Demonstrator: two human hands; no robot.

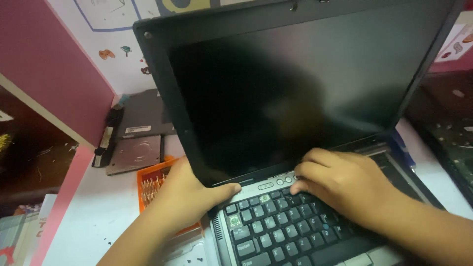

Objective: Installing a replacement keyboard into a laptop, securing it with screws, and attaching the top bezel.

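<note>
left hand (185, 197) grasps the lower left corner of the open laptop (295, 98) on the white table (93, 216), thumb on the grey strip. right hand (345, 182) rests curled, fingertips on the strip above the keyboard (281, 226). orange screwdriver-bit case (150, 182) beside the left hand; grey panel with a white rectangular label (140, 129) behind.

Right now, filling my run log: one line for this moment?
left hand: grips laptop corner | right hand: fingertips on button strip | screen: dark

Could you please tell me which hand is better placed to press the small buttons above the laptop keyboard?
Probably the right hand: its fingertips already rest beside the small buttons, while the left hand grips the laptop at its hinge corner.
</note>
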